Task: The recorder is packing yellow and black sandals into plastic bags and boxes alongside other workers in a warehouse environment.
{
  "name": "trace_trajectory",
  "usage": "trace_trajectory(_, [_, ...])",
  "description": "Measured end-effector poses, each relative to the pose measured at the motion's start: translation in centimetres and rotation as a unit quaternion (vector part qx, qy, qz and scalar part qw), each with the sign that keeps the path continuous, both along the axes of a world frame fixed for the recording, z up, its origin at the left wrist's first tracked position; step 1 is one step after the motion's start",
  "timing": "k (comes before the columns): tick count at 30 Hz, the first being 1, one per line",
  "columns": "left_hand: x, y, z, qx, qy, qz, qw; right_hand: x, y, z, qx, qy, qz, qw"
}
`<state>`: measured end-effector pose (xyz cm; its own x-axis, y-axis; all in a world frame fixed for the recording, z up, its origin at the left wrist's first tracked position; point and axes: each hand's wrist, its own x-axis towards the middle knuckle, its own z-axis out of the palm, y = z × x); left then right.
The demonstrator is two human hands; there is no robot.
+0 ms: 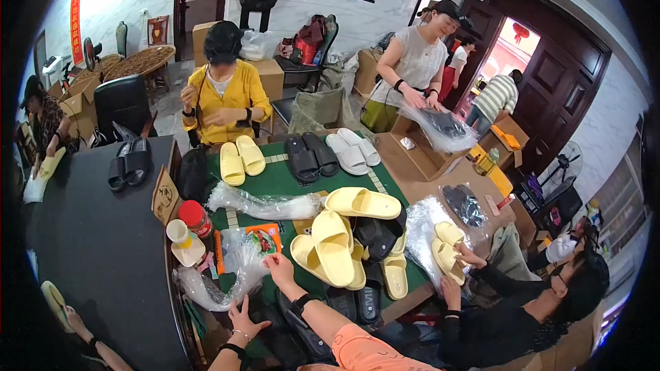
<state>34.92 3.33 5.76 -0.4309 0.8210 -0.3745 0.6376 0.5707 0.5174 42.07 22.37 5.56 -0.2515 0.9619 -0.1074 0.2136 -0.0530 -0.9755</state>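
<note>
A bunch of clear plastic bags lies curved along the near left edge of the green table top. At its upper end my right hand pinches the edge of a bag between thumb and fingers. My left hand is lower down beside the bunch, fingers spread, its fingertips close to the plastic. To the right of my hands is a heap of pale yellow slippers with a black slipper among them. Black slippers lie under and beside my right forearm, partly hidden by it.
Another bag bundle lies across the table. Beyond stand yellow slippers, black slippers and white slippers. A red-lidded jar is at left. Co-workers sit or stand around; one at right holds yellow slippers.
</note>
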Motion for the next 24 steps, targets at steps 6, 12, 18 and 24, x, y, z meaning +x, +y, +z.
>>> trace_trajectory(6, [-0.2, 0.5, 1.2, -0.075, 0.072, 0.010, 0.995, 1.1, 0.7, 3.7, -0.021, 0.094, -0.001, 0.995])
trace_trajectory(12, [-0.5, 0.5, 0.4, -0.134, 0.053, -0.001, 0.990, 3.0, 0.4, 9.9, 0.026, 0.249, -0.086, 0.964])
trace_trajectory(18, [-1.0, 0.3, 0.0, -0.157, -0.040, 0.021, 0.986, 8.5, -3.4, 19.6, 0.142, 0.339, -0.236, 0.899])
trace_trajectory(24, [1.7, -0.4, 0.4, 0.195, 0.162, 0.019, 0.967, 12.1, -8.7, 20.8, 0.116, 0.300, -0.090, 0.942])
